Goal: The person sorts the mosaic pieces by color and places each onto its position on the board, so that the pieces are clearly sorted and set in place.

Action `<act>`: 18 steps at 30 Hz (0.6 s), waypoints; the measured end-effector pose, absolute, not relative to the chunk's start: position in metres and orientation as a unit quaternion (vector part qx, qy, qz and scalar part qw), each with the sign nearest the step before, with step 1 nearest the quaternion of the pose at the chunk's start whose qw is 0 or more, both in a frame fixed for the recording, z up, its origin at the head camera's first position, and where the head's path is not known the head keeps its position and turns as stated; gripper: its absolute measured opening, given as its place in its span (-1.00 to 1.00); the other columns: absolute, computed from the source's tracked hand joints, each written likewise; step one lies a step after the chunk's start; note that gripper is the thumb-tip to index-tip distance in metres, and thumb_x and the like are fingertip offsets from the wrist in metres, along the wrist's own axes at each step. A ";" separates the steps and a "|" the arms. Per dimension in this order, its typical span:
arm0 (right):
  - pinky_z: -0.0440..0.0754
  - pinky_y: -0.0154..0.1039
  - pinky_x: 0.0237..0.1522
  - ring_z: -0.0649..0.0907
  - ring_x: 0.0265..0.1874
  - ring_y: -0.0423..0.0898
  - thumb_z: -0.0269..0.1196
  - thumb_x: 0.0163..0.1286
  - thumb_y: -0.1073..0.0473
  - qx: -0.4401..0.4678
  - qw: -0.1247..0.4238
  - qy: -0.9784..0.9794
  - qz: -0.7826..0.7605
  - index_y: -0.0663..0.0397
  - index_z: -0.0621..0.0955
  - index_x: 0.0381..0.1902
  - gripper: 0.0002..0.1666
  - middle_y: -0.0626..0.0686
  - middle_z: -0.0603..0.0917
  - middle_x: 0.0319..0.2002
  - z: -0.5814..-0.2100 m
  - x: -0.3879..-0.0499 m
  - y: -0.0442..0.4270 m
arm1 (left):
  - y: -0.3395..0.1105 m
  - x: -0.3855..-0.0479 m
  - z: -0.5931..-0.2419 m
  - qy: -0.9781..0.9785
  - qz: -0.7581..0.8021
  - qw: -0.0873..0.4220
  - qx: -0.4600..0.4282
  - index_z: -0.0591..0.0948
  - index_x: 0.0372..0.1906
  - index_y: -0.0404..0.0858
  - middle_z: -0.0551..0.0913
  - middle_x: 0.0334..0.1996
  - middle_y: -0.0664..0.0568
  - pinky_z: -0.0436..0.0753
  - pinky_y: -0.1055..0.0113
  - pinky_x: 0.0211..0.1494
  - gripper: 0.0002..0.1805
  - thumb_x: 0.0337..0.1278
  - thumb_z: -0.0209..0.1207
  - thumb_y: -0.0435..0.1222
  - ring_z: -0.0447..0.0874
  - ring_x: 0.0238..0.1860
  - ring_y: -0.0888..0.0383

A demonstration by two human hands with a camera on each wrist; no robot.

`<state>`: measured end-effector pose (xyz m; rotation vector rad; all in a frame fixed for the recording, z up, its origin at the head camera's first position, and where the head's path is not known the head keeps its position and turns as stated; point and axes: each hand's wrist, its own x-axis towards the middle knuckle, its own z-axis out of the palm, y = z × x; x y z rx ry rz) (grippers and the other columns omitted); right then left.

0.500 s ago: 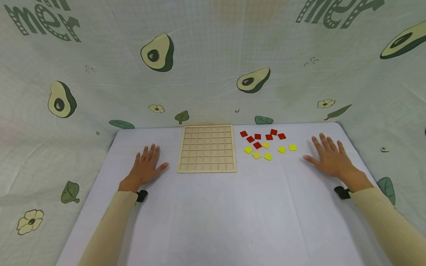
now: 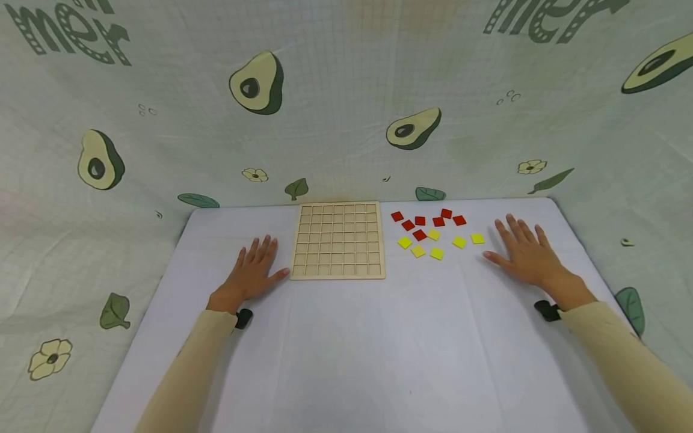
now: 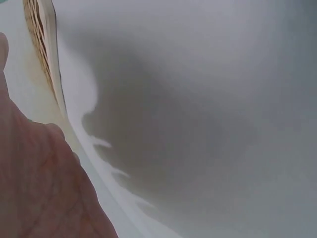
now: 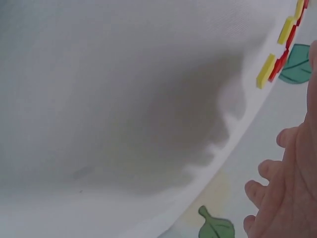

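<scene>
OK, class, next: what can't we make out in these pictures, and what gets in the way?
Left wrist: the whole board, cut off by the top edge.
Left wrist: the whole left hand, cut off by the left and bottom edges.
Right wrist: how many red tiles and yellow tiles there are; they overlap and the top edge cuts them off.
Head: tile undersides, hidden against the table.

Soft light is brightening the desk (image 2: 346, 349); in the dimmer wrist views, 2 hands (image 3: 39, 178) (image 4: 292, 183) are casting broad shadows (image 3: 158, 139) onto it.
</scene>
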<state>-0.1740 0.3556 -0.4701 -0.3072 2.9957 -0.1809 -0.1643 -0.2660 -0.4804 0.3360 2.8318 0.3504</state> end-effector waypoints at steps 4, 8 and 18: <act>-0.33 0.44 0.57 -0.02 0.59 0.54 0.18 0.56 -0.27 -0.105 0.064 0.991 -0.054 0.32 -0.02 0.69 0.13 0.50 -0.10 0.64 -0.468 -0.176 0.348 | -0.261 -0.166 -0.484 0.975 0.118 0.136 0.128 -0.11 0.72 -0.34 -0.22 0.72 -0.28 -0.36 -0.29 0.66 0.05 0.54 0.00 0.25 -0.40 0.71 -0.32; -0.32 0.44 0.57 -0.02 0.59 0.53 0.18 0.56 -0.27 -0.110 0.066 0.990 -0.052 0.32 -0.02 0.69 0.13 0.50 -0.10 0.64 -0.469 -0.178 0.341 | -0.255 -0.168 -0.488 0.975 0.114 0.142 0.130 -0.12 0.73 -0.32 -0.23 0.73 -0.26 -0.36 -0.27 0.66 0.06 0.54 -0.02 0.28 -0.41 0.71 -0.30; -0.27 0.44 0.58 -0.03 0.61 0.50 0.20 0.55 -0.26 -0.131 0.076 0.987 -0.059 0.29 0.01 0.69 0.11 0.49 -0.07 0.64 -0.468 -0.185 0.321 | -0.242 -0.165 -0.488 0.972 0.110 0.150 0.142 -0.13 0.73 -0.30 -0.23 0.73 -0.24 -0.34 -0.26 0.67 0.09 0.51 -0.06 0.34 -0.40 0.72 -0.27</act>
